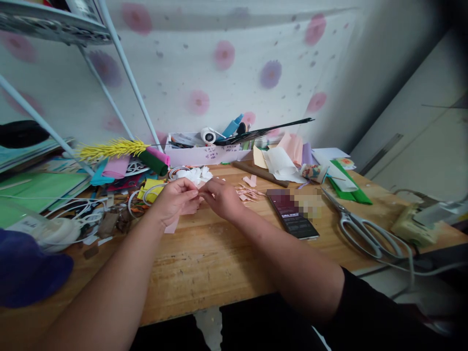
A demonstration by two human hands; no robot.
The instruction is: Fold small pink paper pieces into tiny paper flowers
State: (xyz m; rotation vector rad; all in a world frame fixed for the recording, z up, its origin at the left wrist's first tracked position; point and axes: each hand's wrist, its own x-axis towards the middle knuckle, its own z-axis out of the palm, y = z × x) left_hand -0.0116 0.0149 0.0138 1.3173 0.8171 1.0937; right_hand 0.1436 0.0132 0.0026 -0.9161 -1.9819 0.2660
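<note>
Over the back middle of the wooden table [204, 263], my left hand [177, 197] and my right hand [221, 197] meet with fingertips pinched together. What they pinch between them is too small to make out. Pale pink paper pieces [171, 227] lie just below and behind my left hand. White paper petals [193, 174] are heaped right behind both hands. To the right of my right hand is a pile of thin pink folded strips [248, 193].
A phone [294, 214] and large scissors [360, 229] lie at the right. Behind stands a white box [201, 156] of tools, with paper rolls [281, 163] beside it. Cables [78, 209], a yellow spiky stem [113, 149] and a purple item [29, 268] are at the left.
</note>
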